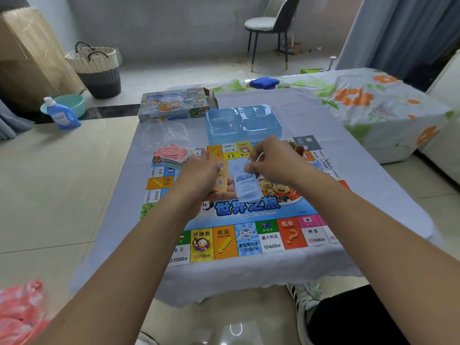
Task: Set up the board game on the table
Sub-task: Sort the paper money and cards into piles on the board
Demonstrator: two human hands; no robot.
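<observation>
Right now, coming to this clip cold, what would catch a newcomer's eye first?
The colourful game board spread on the cloth-covered table, filling the centre. Above it both hands meet: the left hand holds an orange stack of cards, the right hand pinches a pale blue paper note. Behind sit a clear blue plastic tray and the game box.

One game board [245, 212], one game box [174, 105] and one clear blue plastic tray [242, 123] were counted on the table [311, 120]. Two hands were seen. One chair [271, 26], one woven basket [95, 68] and one detergent bottle [61, 114] were noted.
</observation>
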